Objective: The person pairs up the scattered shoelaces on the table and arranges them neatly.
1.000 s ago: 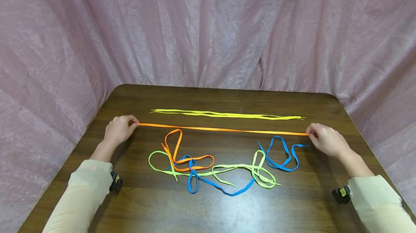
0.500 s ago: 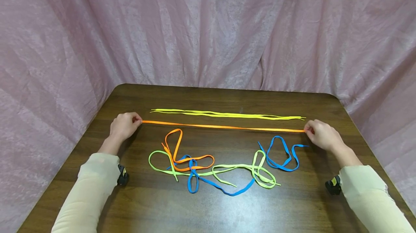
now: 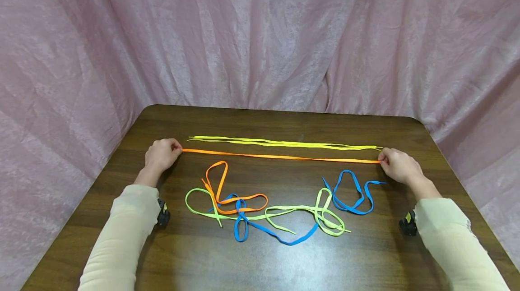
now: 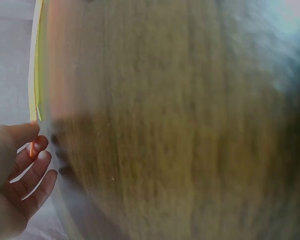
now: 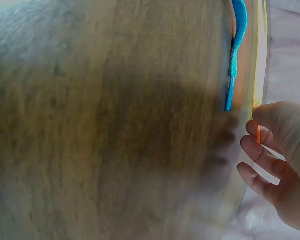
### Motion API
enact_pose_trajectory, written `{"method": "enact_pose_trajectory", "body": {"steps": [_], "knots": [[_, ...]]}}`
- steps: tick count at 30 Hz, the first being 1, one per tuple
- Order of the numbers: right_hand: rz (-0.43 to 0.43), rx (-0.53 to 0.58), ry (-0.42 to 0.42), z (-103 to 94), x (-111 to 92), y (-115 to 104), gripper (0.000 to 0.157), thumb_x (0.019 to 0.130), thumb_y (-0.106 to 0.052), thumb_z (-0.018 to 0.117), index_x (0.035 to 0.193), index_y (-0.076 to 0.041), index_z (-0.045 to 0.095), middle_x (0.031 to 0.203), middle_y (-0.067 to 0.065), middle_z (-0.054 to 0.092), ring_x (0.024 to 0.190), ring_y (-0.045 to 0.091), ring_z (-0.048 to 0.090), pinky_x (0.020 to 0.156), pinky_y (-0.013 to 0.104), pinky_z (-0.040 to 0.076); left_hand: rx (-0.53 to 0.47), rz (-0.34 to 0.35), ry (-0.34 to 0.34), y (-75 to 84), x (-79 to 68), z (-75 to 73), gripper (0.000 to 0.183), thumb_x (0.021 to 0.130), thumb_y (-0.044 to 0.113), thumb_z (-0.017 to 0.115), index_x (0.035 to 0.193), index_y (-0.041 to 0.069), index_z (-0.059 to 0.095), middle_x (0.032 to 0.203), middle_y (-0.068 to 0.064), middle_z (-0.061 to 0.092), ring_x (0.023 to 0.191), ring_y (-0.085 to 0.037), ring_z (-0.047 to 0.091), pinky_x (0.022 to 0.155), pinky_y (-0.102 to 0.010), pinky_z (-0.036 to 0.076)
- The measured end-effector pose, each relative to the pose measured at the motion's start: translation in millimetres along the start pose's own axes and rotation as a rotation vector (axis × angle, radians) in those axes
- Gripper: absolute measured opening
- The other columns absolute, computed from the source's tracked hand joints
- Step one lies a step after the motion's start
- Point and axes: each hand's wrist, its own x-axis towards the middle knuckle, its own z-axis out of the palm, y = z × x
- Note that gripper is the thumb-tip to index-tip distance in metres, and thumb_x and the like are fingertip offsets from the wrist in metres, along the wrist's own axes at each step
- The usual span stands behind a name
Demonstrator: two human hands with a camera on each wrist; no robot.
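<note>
An orange shoelace (image 3: 280, 157) stretches nearly straight between both hands, just in front of the yellow shoelaces. My left hand (image 3: 161, 154) pinches its left end between thumb and index finger; in the left wrist view the other fingers of that hand (image 4: 20, 172) are loosely bent. At the opposite end my right hand (image 3: 400, 165) pinches the lace the same way, and its orange tip (image 5: 258, 135) pokes out below the thumb in the right wrist view. Several yellow shoelace strands (image 3: 284, 143) lie side by side, straight, farther back on the table.
Nearer me, a second orange shoelace (image 3: 221, 187), light green shoelaces (image 3: 292, 207) and a blue shoelace (image 3: 280, 238) lie looped over one another. Another blue stretch of lace (image 3: 352, 209) curls at the right. A brown wooden table (image 3: 260, 268) carries them; a pink curtain (image 3: 260, 38) hangs behind.
Both hands have moved away from me and slightly toward each other, bringing the held orange shoelace closer to the yellow ones. The laces lying on the table have stayed put.
</note>
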Motion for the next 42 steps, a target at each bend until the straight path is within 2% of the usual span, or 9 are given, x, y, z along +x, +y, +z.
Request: {"method": "enact_pose_trajectory", "body": {"steps": [10,16,24,42], "knots": [[0.029,-0.018,0.017,2.9,5.8,4.2,0.004,0.079,-0.008,0.056,0.083,-0.008,0.056,0.074,0.005,0.052,0.065,0.024,0.052,0.053,0.043,0.041,0.000,-0.008,0.016,5.4,7.4,6.3,0.010,0.085,0.022,0.061,0.084,0.012,0.066,0.075,-0.005,0.061,0.071,-0.028,0.057,0.058,-0.040,0.041],[0.065,-0.013,0.012,3.4,6.5,4.1,0.005,0.079,-0.009,0.055,0.083,-0.008,0.056,0.075,0.006,0.051,0.067,0.027,0.052,0.053,0.044,0.041,0.000,-0.019,-0.004,8.7,9.6,7.8,0.011,0.086,0.021,0.060,0.085,0.012,0.066,0.077,-0.006,0.060,0.070,-0.027,0.056,0.057,-0.037,0.040],[0.085,-0.013,-0.012,3.8,7.9,4.4,0.004,0.080,-0.010,0.056,0.083,-0.008,0.057,0.077,0.008,0.050,0.068,0.028,0.051,0.053,0.043,0.040,0.017,-0.023,-0.020,10.0,12.1,11.1,0.010,0.085,0.020,0.059,0.086,0.012,0.066,0.080,-0.007,0.060,0.074,-0.028,0.056,0.058,-0.039,0.041],[0.063,-0.019,-0.008,6.1,7.8,1.7,0.010,0.079,-0.009,0.059,0.088,-0.007,0.056,0.080,0.011,0.048,0.070,0.031,0.051,0.051,0.043,0.041,0.011,-0.030,-0.039,12.0,11.5,12.9,0.008,0.085,0.019,0.061,0.088,0.012,0.064,0.086,-0.009,0.055,0.078,-0.027,0.054,0.060,-0.039,0.040]]}}
